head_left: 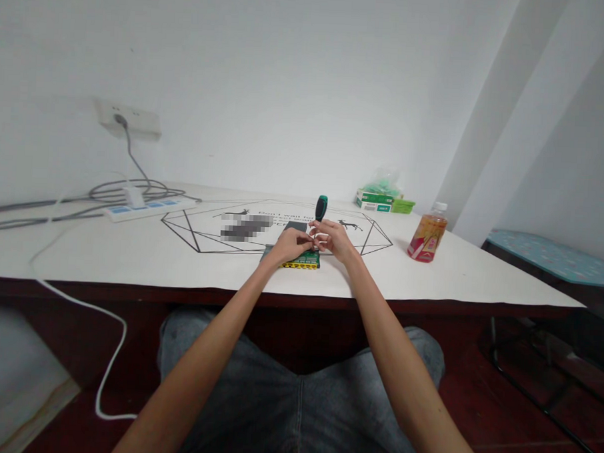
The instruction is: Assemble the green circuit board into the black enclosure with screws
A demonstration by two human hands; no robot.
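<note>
A screwdriver (321, 207) with a green and black handle stands nearly upright over a green circuit board (309, 257), its shaft pointing down. Round the shaft, just below the handle, are the bent fingers of my right hand (335, 238). My left hand (290, 245) rests over the board's left part, its thumb and fingers drawn together close to the shaft. Whatever those fingertips pinch is too small to make out. Along the board's near edge runs a row of yellow ports (299, 266). The screwdriver's tip is hidden by my fingers.
Behind my left hand lies a dark flat piece (296, 226). A drink bottle (428, 233) stands at right. Small boxes (376, 202) and a green packet (403, 205) sit at the back. On the left are a power strip (147, 208) and coiled cables (116, 195).
</note>
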